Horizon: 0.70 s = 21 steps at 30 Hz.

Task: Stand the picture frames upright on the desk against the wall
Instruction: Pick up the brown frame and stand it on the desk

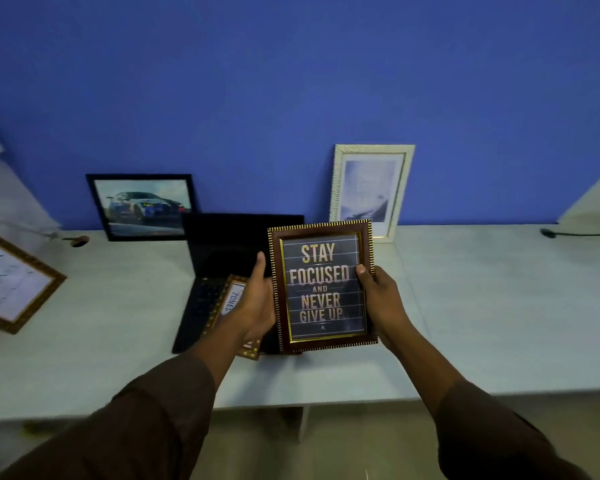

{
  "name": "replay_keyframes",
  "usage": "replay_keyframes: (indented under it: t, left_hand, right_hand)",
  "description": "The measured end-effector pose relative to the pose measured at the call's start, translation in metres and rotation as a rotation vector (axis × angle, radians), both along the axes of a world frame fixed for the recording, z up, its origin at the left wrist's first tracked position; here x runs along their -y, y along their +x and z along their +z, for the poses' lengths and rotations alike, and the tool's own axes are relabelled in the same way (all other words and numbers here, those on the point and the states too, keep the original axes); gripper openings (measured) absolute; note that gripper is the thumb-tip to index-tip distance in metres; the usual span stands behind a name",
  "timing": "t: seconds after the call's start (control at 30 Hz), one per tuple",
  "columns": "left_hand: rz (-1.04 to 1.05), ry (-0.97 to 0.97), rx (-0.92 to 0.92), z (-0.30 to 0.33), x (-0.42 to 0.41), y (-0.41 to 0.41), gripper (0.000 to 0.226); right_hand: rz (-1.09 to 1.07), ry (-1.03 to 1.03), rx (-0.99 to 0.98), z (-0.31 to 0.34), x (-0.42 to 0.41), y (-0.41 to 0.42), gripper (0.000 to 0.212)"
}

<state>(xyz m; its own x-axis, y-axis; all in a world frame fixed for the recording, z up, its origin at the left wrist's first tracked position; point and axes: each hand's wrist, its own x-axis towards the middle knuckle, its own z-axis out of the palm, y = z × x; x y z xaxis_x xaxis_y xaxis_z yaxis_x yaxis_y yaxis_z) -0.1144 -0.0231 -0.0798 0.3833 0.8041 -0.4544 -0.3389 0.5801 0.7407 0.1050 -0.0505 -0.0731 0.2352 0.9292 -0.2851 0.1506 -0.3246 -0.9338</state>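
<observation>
A brown and gold frame [321, 287] reading "Stay focused and never give up" is held above the desk [482, 299], facing me. My left hand [257, 303] grips its left edge and my right hand [381, 299] grips its right edge. A white frame [371, 190] leans upright against the blue wall [291, 98] behind it. A black frame with a car picture [142, 206] stands against the wall at the left. A small gold frame [231, 306] lies flat on the laptop, partly hidden by my left hand. Another gold frame [14, 282] lies at the desk's far left.
An open black laptop [222, 258] sits in the middle of the desk, under the held frame. A cable hole [78, 240] is near the wall at the left, and a dark cable [568, 233] lies at the back right. White partitions flank both sides.
</observation>
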Motion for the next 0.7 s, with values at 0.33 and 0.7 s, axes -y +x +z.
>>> replay_keyframes:
  t: [0.33,0.7]
  left_hand:
    - [0.019,-0.009,-0.191,-0.008,-0.038,0.125,0.071]
    - [-0.022,-0.153,-0.324,-0.047,-0.127,0.189,0.080]
  right_hand:
    - [-0.011,-0.099,-0.127,-0.008,-0.009,0.114,0.067]
    - [0.012,-0.257,-0.084,-0.041,-0.081,0.175,0.075]
